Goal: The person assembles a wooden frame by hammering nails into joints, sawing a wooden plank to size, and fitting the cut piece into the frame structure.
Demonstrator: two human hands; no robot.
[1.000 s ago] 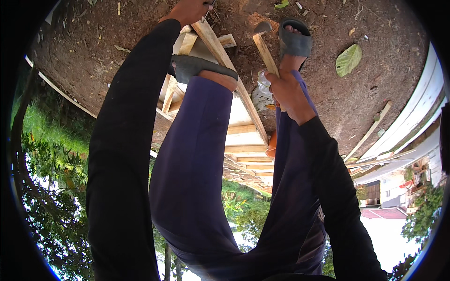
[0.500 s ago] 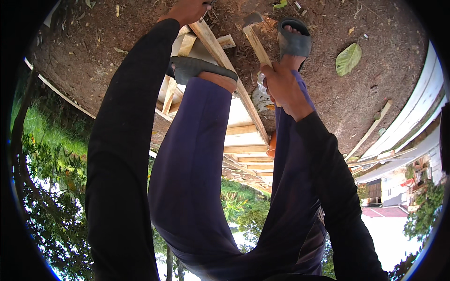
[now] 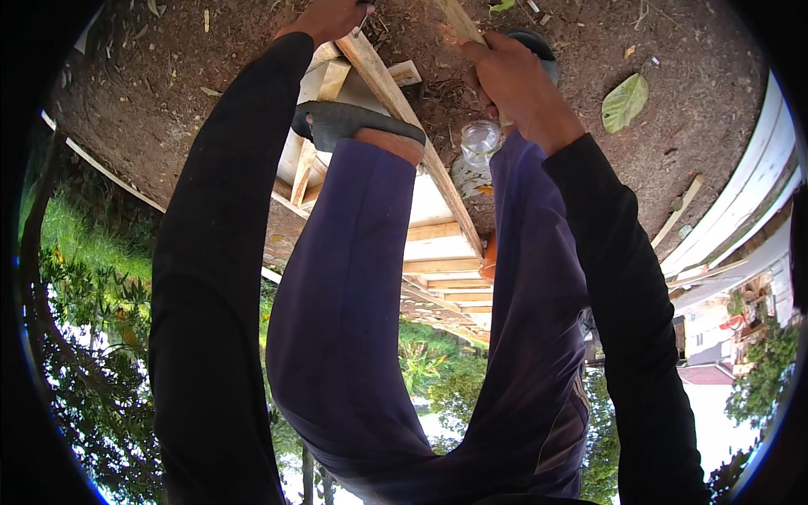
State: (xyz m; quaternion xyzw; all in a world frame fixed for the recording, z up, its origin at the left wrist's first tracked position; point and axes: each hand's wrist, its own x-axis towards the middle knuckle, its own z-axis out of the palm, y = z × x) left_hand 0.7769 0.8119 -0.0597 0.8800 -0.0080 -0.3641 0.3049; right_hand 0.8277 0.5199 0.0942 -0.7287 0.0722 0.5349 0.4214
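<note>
My right hand (image 3: 523, 88) is wrapped round the wooden handle of a hammer (image 3: 459, 18); its head lies beyond the upper edge of the view. At the top, left of centre, my left hand (image 3: 330, 18) is closed at the end of a wooden frame (image 3: 383, 80). A small dark thing shows at its fingertips, too cut off to name. A thin shiny piece, perhaps a nail, stands by the frame's end just below that hand. My left foot in a dark sandal (image 3: 358, 122) rests across the frame, over its pale panel and crosspieces.
Beside the frame, a clear round container (image 3: 481, 141) sits on the brown soil near my right leg. My right sandal (image 3: 539, 46) is partly hidden behind my right hand. A large green leaf (image 3: 624, 103) and a wood strip (image 3: 678, 210) lie to the right. An orange object (image 3: 488, 259) stands beside the frame.
My right hand has moved up and forward with the hammer, carrying its head out of view. The clear container is now uncovered. My left hand has shifted slightly up.
</note>
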